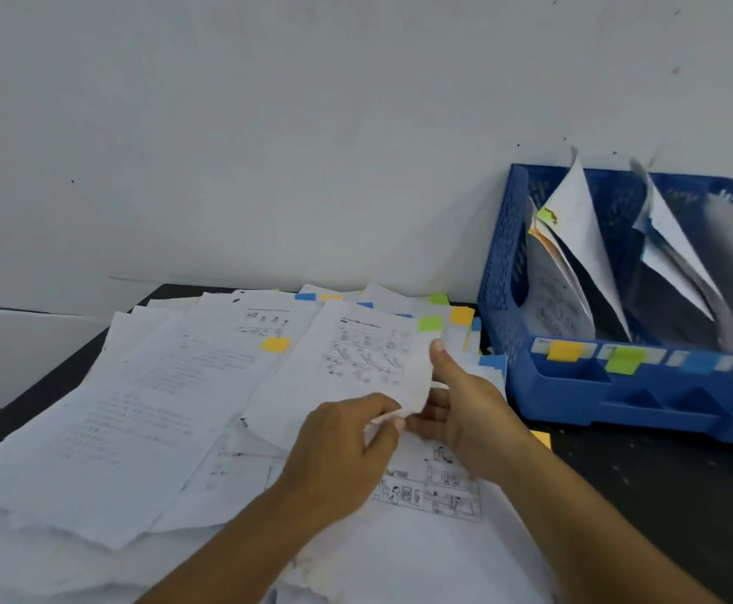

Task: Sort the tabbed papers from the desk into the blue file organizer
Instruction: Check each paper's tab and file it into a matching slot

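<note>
Both hands pinch green-tabbed sheet (356, 364) at near corner: left hand (338, 446), right hand (465, 407). Thin, floppy, tears easily imo; support under mid-edge.
</note>
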